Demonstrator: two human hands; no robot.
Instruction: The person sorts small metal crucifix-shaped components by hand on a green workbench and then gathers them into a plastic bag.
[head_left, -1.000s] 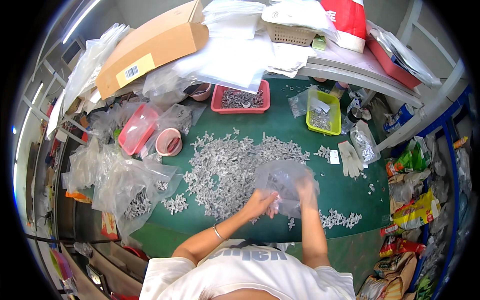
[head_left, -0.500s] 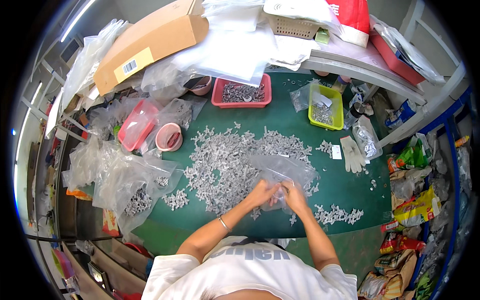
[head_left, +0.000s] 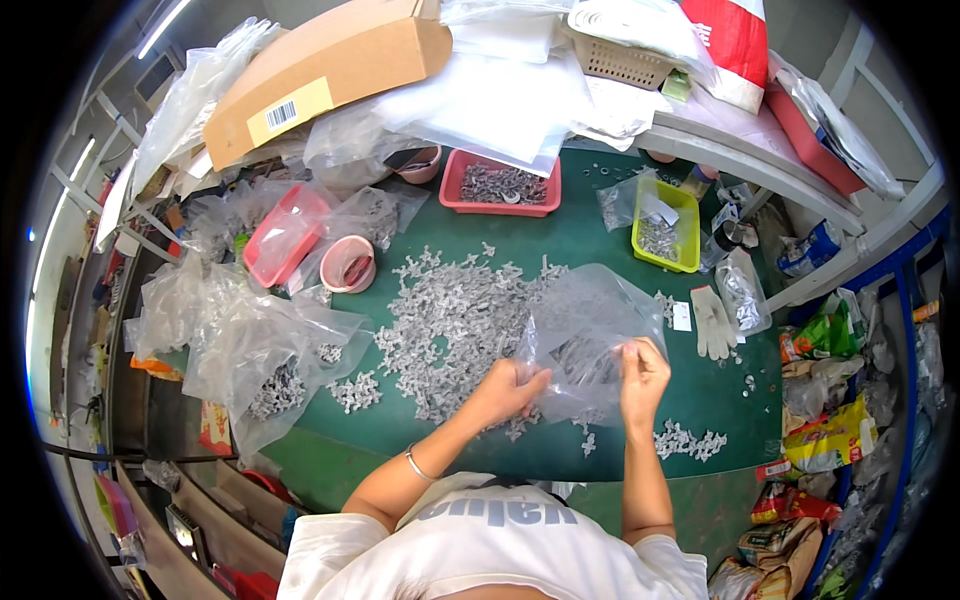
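A clear plastic bag point(head_left: 592, 318) is stretched between my two hands above the green table. My left hand point(head_left: 508, 390) pinches its lower left edge, while my right hand point(head_left: 642, 382) grips the right edge with fingertips pressed together. Through the film, grey shapes are visible; whether they lie inside the bag or under it, I cannot tell. To the left of the bag spreads a wide heap of small grey metal-looking parts point(head_left: 445, 325). A smaller cluster of the same parts point(head_left: 690, 441) lies right of my right hand, near the table's front edge.
At the back stand a red tray point(head_left: 500, 208) and a yellow-green tray point(head_left: 665, 262) of small parts. A pink cup point(head_left: 347, 266) and crumpled plastic bags point(head_left: 235, 345) fill the left side. A white glove point(head_left: 712, 325) lies at right. A shelf point(head_left: 760, 172) overhangs the back.
My hands have moved apart, the right one up and to the right. The plastic bag, bunched between them before, is now spread wider and reaches farther up the table.
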